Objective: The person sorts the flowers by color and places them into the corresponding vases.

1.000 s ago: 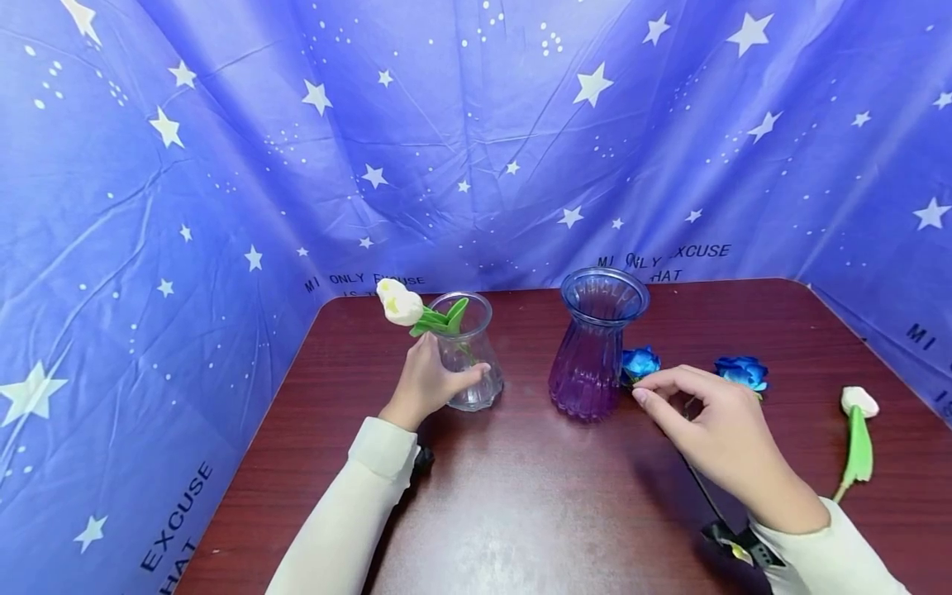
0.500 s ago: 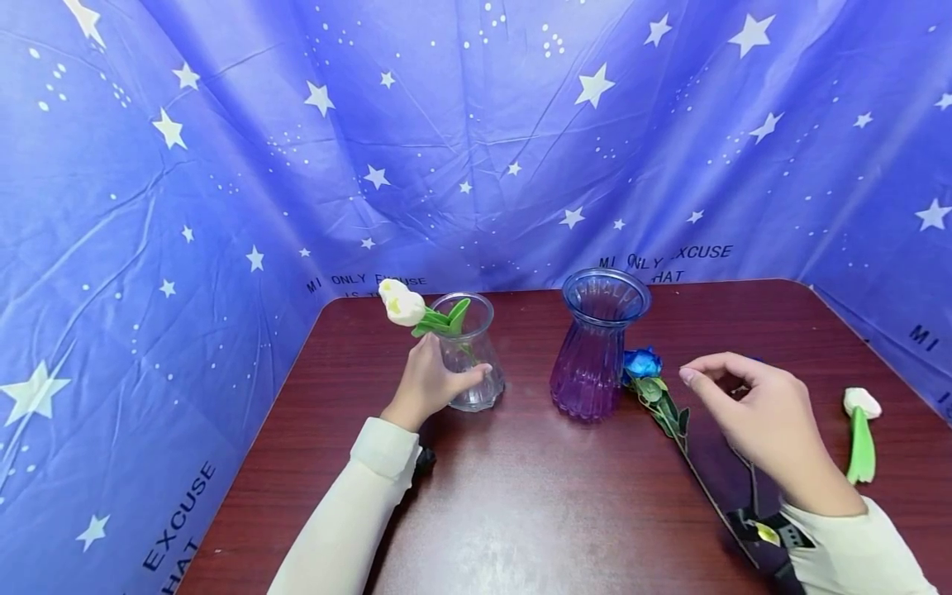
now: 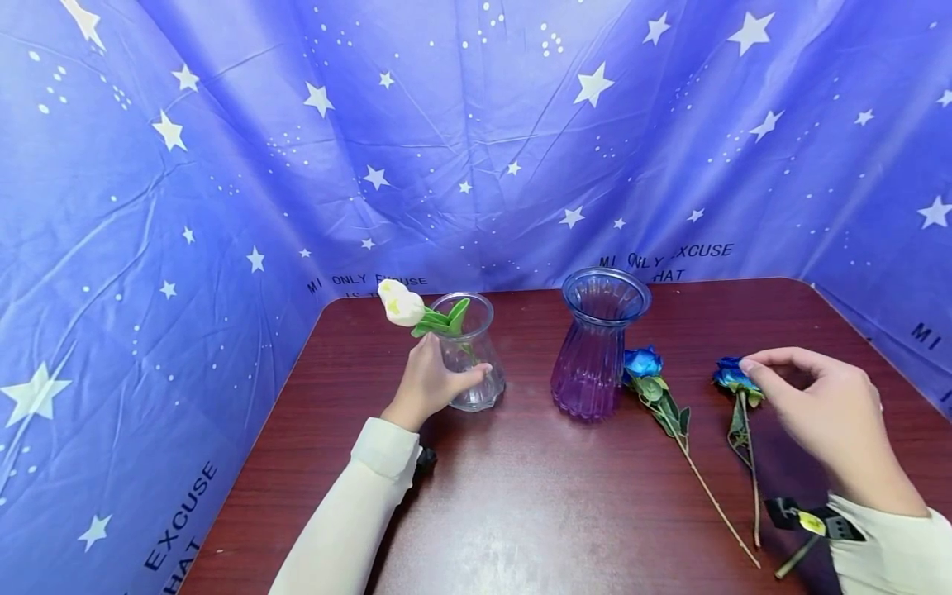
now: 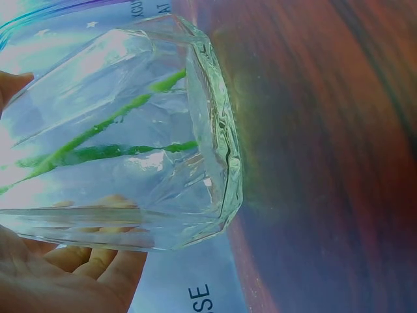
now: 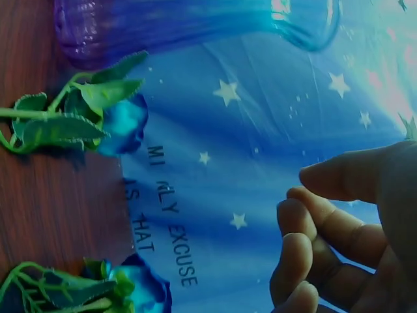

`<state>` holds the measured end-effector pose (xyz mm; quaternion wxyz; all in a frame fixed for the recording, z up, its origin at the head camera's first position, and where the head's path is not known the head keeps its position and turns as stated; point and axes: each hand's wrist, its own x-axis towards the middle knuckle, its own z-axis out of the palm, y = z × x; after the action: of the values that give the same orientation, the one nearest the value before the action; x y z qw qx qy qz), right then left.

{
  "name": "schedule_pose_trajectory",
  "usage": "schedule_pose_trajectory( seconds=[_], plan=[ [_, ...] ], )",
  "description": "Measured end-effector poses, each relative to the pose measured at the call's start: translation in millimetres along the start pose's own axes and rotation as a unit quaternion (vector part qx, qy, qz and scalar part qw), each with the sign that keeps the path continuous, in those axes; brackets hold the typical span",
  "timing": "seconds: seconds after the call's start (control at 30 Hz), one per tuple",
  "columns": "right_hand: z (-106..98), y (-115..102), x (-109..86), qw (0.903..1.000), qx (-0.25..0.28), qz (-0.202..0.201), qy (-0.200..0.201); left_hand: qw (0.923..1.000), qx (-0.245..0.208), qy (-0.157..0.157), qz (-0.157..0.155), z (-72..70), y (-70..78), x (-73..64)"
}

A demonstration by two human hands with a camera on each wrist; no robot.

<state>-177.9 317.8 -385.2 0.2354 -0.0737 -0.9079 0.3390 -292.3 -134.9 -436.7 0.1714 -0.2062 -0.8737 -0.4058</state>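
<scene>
The right hand (image 3: 836, 421) has moved rightward from the ribbed blue-and-purple glass vase (image 3: 591, 364) to just beside a blue, green-leaved rose (image 3: 732, 375) lying on the dark-red wooden table (image 3: 565, 504); its grip is narrow, holding nothing, so the rose remains unheld. The left hand (image 3: 430, 385) holds the clear glass vase (image 3: 483, 357).

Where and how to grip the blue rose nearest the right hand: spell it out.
Pinch the blue rose by its bare stem, just below the leaves, from above and the right. That stretch is slim and leafless, and the right hand is on that side. Farther down, the other rose's stem closes in from the left, so mid-stem should be cleaner.
</scene>
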Motion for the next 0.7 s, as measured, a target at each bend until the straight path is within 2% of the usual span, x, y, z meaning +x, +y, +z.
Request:
schedule_pose_trajectory(
  seconds=[0.1, 0.3, 0.57, 0.7],
  plan=[
    [-5, 8, 2.0, 0.9997, -0.004, 0.024, -0.008, 1.0000, 0.000, 0.003, 0.006, -0.5, 0.8, 0.1],
    [-12, 25, 6.7, 0.9981, -0.032, 0.042, -0.032, 0.9998, 0.007, 0.010, 0.017, -1.0, 0.9, -0.7],
    [-20, 42, 11.0, 0.9961, -0.015, 0.070, -0.052, 0.9998, 0.008, 0.011, 0.015, -2.6, 1.2, -0.8],
    [-26, 48, 12.0, 0.9946, -0.036, 0.082, -0.053, 0.9999, 0.008, 0.009, 0.012, -2.9, 1.0, -0.8]
  ],
)
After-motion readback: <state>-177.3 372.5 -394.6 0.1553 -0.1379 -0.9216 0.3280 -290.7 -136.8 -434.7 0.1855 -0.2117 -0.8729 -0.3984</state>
